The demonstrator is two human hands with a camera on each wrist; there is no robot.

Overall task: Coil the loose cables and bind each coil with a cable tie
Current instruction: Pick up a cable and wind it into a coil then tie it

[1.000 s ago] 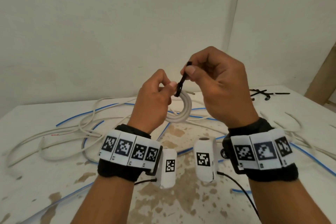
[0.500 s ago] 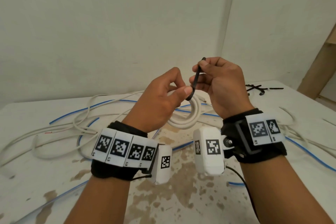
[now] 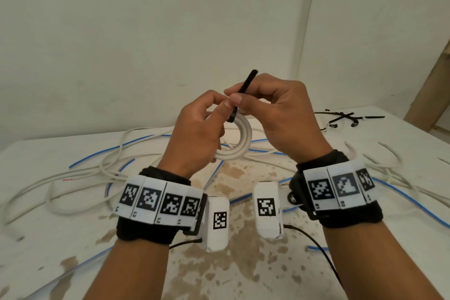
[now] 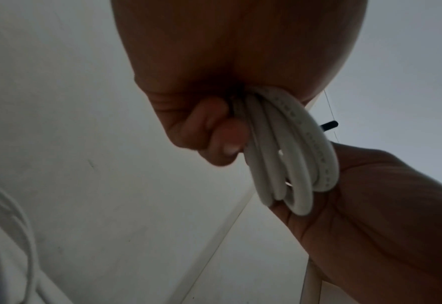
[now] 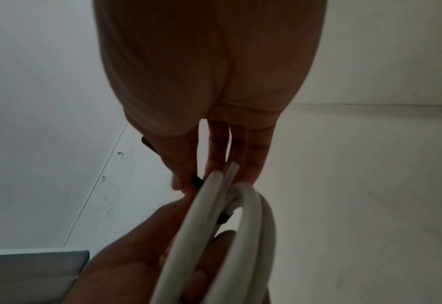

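I hold a small white cable coil (image 3: pixel 239 143) up above the table. My left hand (image 3: pixel 199 129) grips its upper left side; the left wrist view shows curled fingers (image 4: pixel 214 133) round the coil (image 4: pixel 292 156). A black cable tie (image 3: pixel 244 91) wraps the coil's top, its head (image 3: pixel 231 118) low and its tail pointing up. My right hand (image 3: pixel 275 114) pinches the tail between thumb and forefinger. In the right wrist view the coil (image 5: pixel 227 236) fills the lower middle and a bit of the tie (image 5: pixel 196 179) shows by the fingertips.
Loose white cables (image 3: pixel 80 178) and blue-striped cables (image 3: pixel 109 151) sprawl over the stained white table (image 3: pixel 243 275). Several spare black cable ties (image 3: pixel 343 118) lie at the back right. A wooden post (image 3: pixel 428 97) stands at the right edge, walls behind.
The right hand has slid along the tie's tail, and more of the tail now sticks up above its fingers. Both hands and the coil stayed raised, shifting slightly.
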